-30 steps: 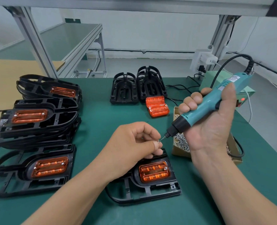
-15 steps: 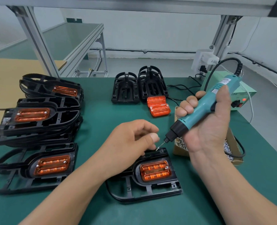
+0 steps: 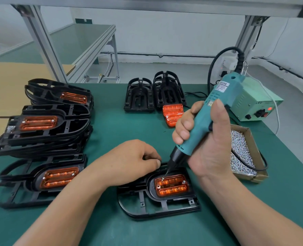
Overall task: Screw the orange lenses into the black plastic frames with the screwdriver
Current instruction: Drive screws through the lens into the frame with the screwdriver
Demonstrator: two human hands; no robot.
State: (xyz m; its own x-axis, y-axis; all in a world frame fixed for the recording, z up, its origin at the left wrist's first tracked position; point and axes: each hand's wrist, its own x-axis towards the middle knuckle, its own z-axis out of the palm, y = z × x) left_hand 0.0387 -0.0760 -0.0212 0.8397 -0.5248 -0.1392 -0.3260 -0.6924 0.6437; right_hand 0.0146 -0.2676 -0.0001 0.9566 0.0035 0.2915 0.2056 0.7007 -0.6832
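The screwdriver (image 3: 209, 118) has tipped down since a second ago: its bit now meets a screw (image 3: 162, 178) at the far left corner of the orange lens (image 3: 172, 185), which sits in the black frame (image 3: 157, 208) near the desk's (image 3: 111, 219) front edge. The right hand (image 3: 209, 148) grips the tool in a fist. The left hand (image 3: 134, 160) has dropped onto the frame's far rim with its fingers curled; whether they pinch anything cannot be told. A box of screws (image 3: 243, 153) lies behind the right hand, finished frames (image 3: 46, 132) line the left edge, and loose lenses (image 3: 172, 114) lie toward the far edge.
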